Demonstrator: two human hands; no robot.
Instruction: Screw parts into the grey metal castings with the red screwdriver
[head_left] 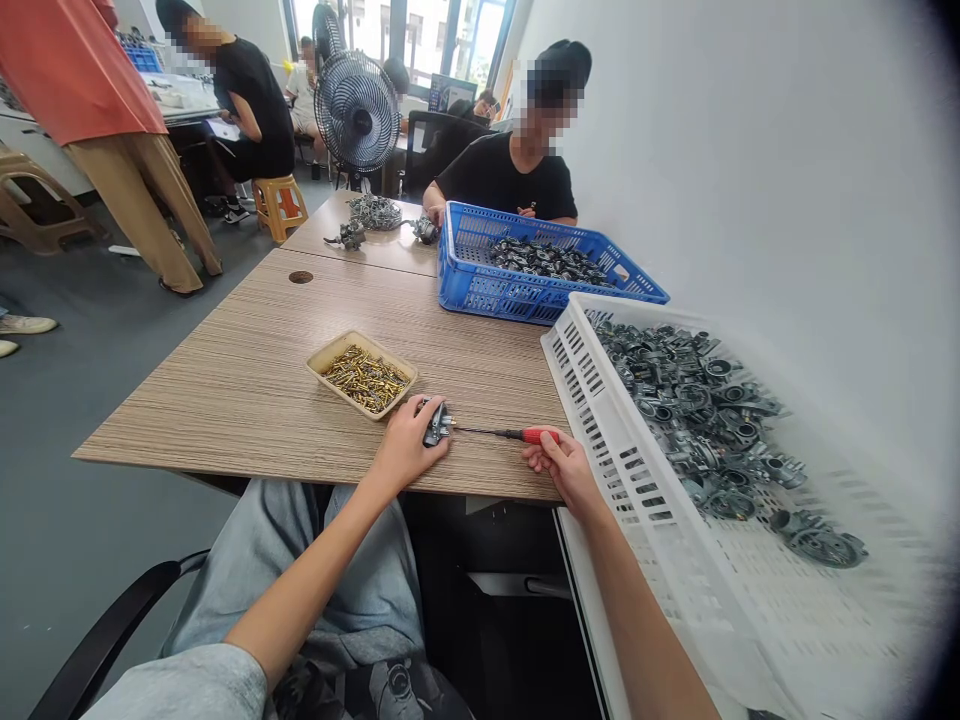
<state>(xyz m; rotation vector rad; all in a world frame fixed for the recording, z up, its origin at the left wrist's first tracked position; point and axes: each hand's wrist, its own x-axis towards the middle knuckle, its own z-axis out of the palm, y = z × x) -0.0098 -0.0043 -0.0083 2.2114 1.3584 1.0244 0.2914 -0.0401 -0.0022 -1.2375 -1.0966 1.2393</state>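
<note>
My left hand [407,445] is closed around a small grey metal part [436,422] resting at the near edge of the wooden table [247,370]. My right hand [564,465] grips the red handle of a screwdriver [517,434]. Its thin shaft lies level and its tip meets the metal part. Just behind my left hand sits a beige tray [322,357] filled with several brass screws [366,378].
A white crate [600,400] of grey metal parts stands at my right, with a blue crate [480,285] of similar parts behind it. A person in black sits at the table's far end. More people, a fan [357,110] and stools fill the room at left.
</note>
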